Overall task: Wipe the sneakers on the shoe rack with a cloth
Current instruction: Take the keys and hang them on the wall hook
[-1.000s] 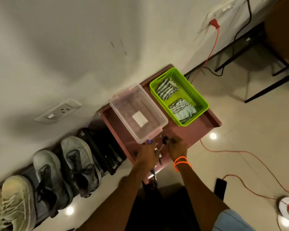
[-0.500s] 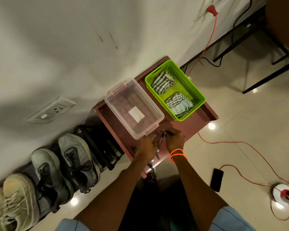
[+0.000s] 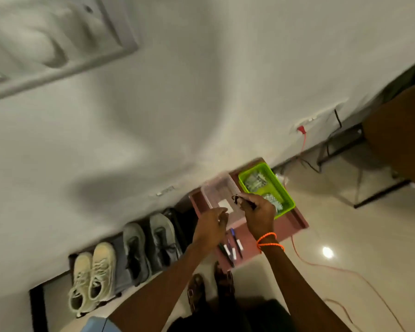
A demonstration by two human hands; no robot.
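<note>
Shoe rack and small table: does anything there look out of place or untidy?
Mostly tidy. The sneakers stand in a row on the rack. The odd part: several pens lie loose on the pink table, and an orange cable trails across the floor. The frame is blurred, so no stains or damage can be judged.

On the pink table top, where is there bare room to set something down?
The pink table shows a bare strip right of the right hand, between the green basket and the near edge. It is crowded elsewhere: the clear box and basket fill the wall side, and pens lie near the left hand.
</note>
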